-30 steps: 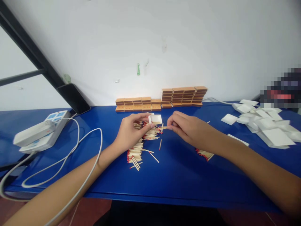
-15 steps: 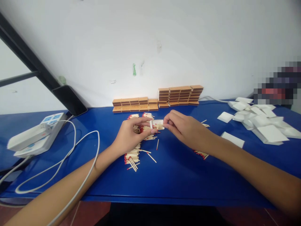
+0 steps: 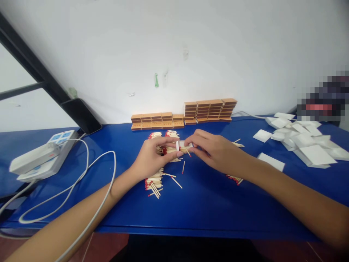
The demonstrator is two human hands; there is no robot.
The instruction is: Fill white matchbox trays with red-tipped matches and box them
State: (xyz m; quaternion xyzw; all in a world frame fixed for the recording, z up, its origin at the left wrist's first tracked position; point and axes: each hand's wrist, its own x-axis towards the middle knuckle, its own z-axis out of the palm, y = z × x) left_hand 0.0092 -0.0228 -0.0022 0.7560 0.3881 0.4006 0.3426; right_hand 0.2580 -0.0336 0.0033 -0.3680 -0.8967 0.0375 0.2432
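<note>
We look down on a blue table (image 3: 207, 207), and both hands meet just behind its middle. Our left hand (image 3: 152, 157) has thumb and forefinger narrowed on the left end of a small white cardboard tray (image 3: 182, 144). Our right hand (image 3: 215, 148) closes its fingertips on the other end. Both grips are therefore shut on the tray, which sits low and roughly level between them, probably so nothing inside tips out. A few sticks seem to poke from its right side, though at this size we cannot be sure whether they lie in the tray or under the fingers.

Right below the left hand is a loose pile of red-tipped wooden matchsticks (image 3: 156, 176), running toward the front edge, with stray sticks beside it. It is close enough that neither hand needs to stretch. A smaller bunch of matches (image 3: 235, 178) lies under the right wrist.

Along the back edge, against the wall, stand stacked brown matchbox sleeves (image 3: 208, 111), lower on the left and higher on the right, well apart from the hands. A heap of flat white card pieces (image 3: 305, 143) fills the back right corner. At the left edge sit a white power strip (image 3: 40, 158), its looping white cable (image 3: 89, 171) and a black phone (image 3: 81, 115) leaning on the wall.
</note>
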